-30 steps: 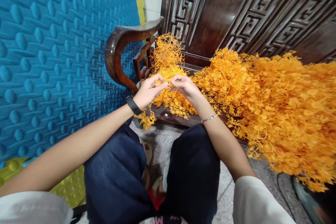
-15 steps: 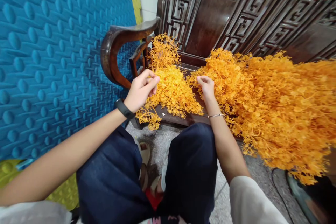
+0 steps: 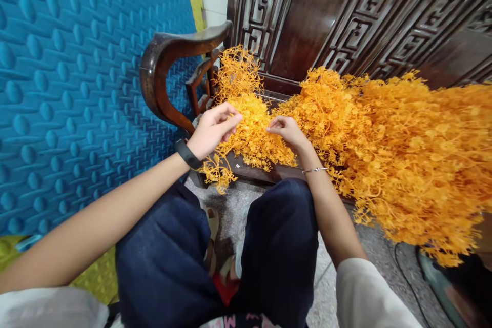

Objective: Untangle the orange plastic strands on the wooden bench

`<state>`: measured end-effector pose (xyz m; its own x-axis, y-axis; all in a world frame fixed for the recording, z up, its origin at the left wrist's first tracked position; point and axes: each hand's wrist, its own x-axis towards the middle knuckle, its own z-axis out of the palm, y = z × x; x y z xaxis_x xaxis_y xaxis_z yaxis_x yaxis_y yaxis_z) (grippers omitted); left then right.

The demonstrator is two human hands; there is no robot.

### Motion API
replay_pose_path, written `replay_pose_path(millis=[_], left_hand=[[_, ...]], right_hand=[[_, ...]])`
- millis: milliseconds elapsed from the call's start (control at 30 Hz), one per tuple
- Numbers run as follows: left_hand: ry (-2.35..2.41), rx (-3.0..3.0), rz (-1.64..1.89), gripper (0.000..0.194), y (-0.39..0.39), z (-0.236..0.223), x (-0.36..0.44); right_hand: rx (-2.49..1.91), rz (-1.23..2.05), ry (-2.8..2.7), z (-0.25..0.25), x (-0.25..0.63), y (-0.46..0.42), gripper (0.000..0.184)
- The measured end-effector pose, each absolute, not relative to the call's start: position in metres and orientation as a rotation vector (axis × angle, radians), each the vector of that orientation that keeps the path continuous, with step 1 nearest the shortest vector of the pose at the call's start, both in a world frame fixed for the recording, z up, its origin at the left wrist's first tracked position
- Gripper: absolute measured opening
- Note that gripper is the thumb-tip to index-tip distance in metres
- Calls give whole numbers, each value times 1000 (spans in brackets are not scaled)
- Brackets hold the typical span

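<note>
A seated person in navy trousers (image 3: 280,236) is seen from above, both hands over a dark, polished wooden surface (image 3: 277,174) with a curved armrest (image 3: 154,74). A small heap of bright orange, frilly, flower-like pieces (image 3: 255,136) lies on the surface, between and beneath the hands. The left hand (image 3: 215,128), above a black wristband (image 3: 187,154), is at its left side, thumb and fingertips drawn together; the right hand (image 3: 286,130), with a thin silver bangle (image 3: 315,169) on the forearm, is at its right side, fingers curled toward the thumb. Whether either grip pinches something is too small to tell. A wiry orange tangle (image 3: 237,69) sits behind; a far larger orange mound (image 3: 407,159) spreads rightward.
</note>
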<state>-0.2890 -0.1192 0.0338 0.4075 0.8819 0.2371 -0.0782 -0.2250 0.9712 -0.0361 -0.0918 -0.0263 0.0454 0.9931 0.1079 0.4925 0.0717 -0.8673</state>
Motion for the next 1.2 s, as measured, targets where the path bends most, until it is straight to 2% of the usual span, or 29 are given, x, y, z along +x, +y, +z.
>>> replay_pose_path(millis=[133,200,300,467,533,667,733,800,867,967,1033,1133,1200], left_hand=[[740,1517,1069,13,-118,34,-289],[735,1503,1080,14,-117,34,-290],[732,1499,1106,15,-115,34,-292],[729,1490,1223,16,-114,36,-297],[747,1468,1281,15,-114,36,-300],[805,1403,1326,15,-112,36,-304],[832,1358,1319,15,-112,36,-307],[867,1320,1307,16,-111,37,-309],[905,1297,1293,17,-112,38,-312],[934,1262,1217,15,-115,43,-315],[895,1245,1088,21,-118,47,-317],[791,1267,874,43,-120,46,-318],[792,1336,852,48,-119,42,-318]], right_hand=[[-1628,476,-1460,-17,-36,-93,21],[-1532,451,-1349,-8,-43,-97,15],[-1301,720,-1437,9,-65,-110,17],[-1058,1306,-2001,29,-119,-137,26],[-1003,1284,-2085,27,-140,-145,32],[-915,1033,-2122,10,-171,-149,45],[-874,1045,-2172,3,-179,-148,41],[-819,1160,-2205,0,-182,-147,26],[-760,1327,-2151,3,-180,-147,21],[-674,1510,-1891,15,-170,-149,28],[-639,1487,-1685,22,-162,-150,33],[-693,1332,-1450,26,-155,-148,37],[-765,1242,-1355,25,-153,-145,37]])
